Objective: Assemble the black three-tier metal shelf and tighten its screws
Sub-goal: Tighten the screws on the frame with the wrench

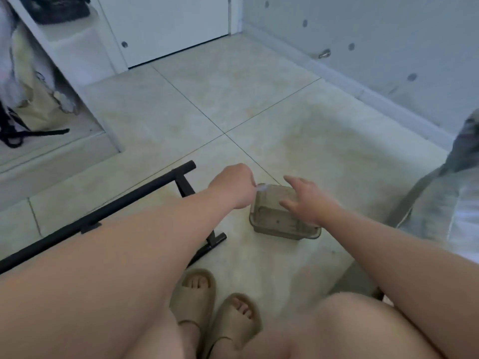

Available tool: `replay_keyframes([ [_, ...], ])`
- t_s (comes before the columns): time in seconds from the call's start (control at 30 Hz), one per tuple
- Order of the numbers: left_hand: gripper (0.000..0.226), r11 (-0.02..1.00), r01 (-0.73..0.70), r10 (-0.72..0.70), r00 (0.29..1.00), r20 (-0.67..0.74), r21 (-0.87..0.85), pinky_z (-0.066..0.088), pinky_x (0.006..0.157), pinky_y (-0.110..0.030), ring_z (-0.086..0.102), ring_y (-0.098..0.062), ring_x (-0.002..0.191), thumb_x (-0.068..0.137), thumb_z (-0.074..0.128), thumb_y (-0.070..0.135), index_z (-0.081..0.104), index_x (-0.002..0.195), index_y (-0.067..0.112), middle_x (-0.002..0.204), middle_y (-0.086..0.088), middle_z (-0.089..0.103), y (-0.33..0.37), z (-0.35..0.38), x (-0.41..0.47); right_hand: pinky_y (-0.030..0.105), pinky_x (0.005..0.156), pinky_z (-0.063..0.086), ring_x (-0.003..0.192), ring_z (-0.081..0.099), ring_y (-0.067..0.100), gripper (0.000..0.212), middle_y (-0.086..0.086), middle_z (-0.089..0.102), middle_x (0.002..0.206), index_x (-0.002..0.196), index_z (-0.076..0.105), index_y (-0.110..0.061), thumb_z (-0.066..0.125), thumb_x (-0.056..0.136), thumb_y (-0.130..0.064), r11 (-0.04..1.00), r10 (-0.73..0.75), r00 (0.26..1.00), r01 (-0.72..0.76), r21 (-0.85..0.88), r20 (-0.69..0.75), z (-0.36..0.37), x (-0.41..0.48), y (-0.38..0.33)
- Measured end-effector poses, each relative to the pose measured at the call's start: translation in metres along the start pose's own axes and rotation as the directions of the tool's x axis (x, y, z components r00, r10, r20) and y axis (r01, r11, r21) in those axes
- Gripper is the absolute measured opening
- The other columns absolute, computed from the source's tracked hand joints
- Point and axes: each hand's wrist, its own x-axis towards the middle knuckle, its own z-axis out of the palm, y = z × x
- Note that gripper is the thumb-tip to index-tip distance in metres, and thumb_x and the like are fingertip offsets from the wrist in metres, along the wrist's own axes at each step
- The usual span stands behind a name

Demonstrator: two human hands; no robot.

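Observation:
A black metal shelf frame (pixel 108 211) lies flat on the tiled floor at the left, partly hidden under my left forearm. A translucent brownish plastic box (pixel 272 218) sits on the floor in the middle. My left hand (pixel 233 186) is curled into a fist at the box's left rim and pinches a small clear plastic piece (pixel 261 187). My right hand (pixel 305 198) hovers over the box with fingers spread and holds nothing. What is inside the box is too blurred to make out.
A white cabinet (pixel 77 55) with bags and black straps stands at the left. A white door (pixel 168 24) and a wall with a baseboard (pixel 375 97) close the back. Grey fabric (pixel 445 193) lies at the right. My sandalled feet (pixel 215 304) are below the box.

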Motion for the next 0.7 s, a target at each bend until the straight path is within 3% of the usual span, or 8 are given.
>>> replay_keyframes([
  [0.17, 0.028, 0.988, -0.053, 0.032, 0.989, 0.146, 0.147, 0.055, 0.084, -0.047, 0.063, -0.04, 0.105, 0.086, 0.054, 0.009, 0.069, 0.108, 0.006, 0.112, -0.022, 0.065, 0.018, 0.062, 0.072, 0.038, 0.113, 0.036, 0.142, 0.039, 0.025, 0.059, 0.004, 0.042, 0.155, 0.154, 0.037, -0.026, 0.054, 0.1, -0.043, 0.995, 0.099, 0.995, -0.098, -0.02, 0.032, 0.04, 0.044, 0.058],
  [0.3, 0.028, 0.98, -0.052, 0.006, 0.972, 0.235, 0.19, 0.054, 0.094, -0.042, 0.063, -0.036, 0.111, 0.09, 0.058, 0.016, 0.069, 0.115, 0.01, 0.121, -0.014, 0.067, 0.008, 0.119, 0.123, 0.038, 0.108, 0.041, 0.134, 0.047, 0.029, 0.052, 0.005, 0.049, 0.148, 0.148, 0.046, -0.023, 0.054, 0.1, -0.039, 0.993, 0.084, 0.99, -0.073, -0.097, 0.115, 0.08, 0.076, 0.088],
  [0.43, 0.027, 0.98, -0.043, -0.011, 0.964, 0.266, 0.194, 0.054, 0.091, -0.041, 0.064, -0.036, 0.108, 0.089, 0.057, 0.014, 0.069, 0.112, 0.011, 0.117, -0.015, 0.068, -0.009, 0.16, 0.158, 0.04, 0.102, 0.043, 0.13, 0.05, 0.029, 0.048, 0.002, 0.051, 0.145, 0.146, 0.048, -0.027, 0.051, 0.099, -0.038, 0.983, 0.074, 0.974, -0.034, -0.182, 0.216, 0.118, 0.101, 0.106],
  [0.7, 0.028, 0.979, -0.064, 0.014, 0.968, 0.25, 0.194, 0.052, 0.094, -0.04, 0.061, -0.033, 0.113, 0.092, 0.056, 0.02, 0.066, 0.119, 0.019, 0.124, -0.007, 0.065, -0.023, 0.173, 0.164, 0.042, 0.105, 0.044, 0.131, 0.05, 0.029, 0.046, 0.004, 0.053, 0.143, 0.142, 0.053, -0.024, 0.056, 0.098, -0.035, 0.991, 0.126, 0.972, -0.112, -0.077, 0.2, 0.139, 0.11, 0.115],
])
